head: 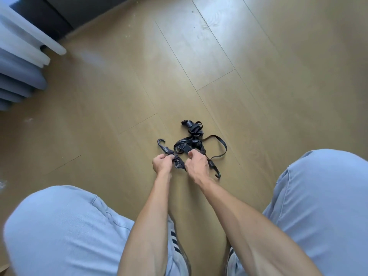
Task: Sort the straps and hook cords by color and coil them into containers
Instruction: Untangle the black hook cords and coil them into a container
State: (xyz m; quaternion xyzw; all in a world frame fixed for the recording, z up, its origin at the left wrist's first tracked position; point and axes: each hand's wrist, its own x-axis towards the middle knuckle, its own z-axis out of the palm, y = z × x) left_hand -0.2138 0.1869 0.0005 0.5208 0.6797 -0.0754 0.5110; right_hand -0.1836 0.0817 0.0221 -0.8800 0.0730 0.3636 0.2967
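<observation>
Over the black straps [196, 145] tangled on the floor [119, 96], the left hand [161, 162] pinches a hook cord [169, 153], the right hand [196, 163] seemingly grips strap; untangling precedes coiling.

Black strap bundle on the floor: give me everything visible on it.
The tangled bundle of black flat webbing straps lies on the light wooden plank floor, in loose loops, uncoiled. Dark curved hooks show at its ends: one left, one lower right. The left hand pinches a strap end near the left hook; the right hand grips another section.
</observation>
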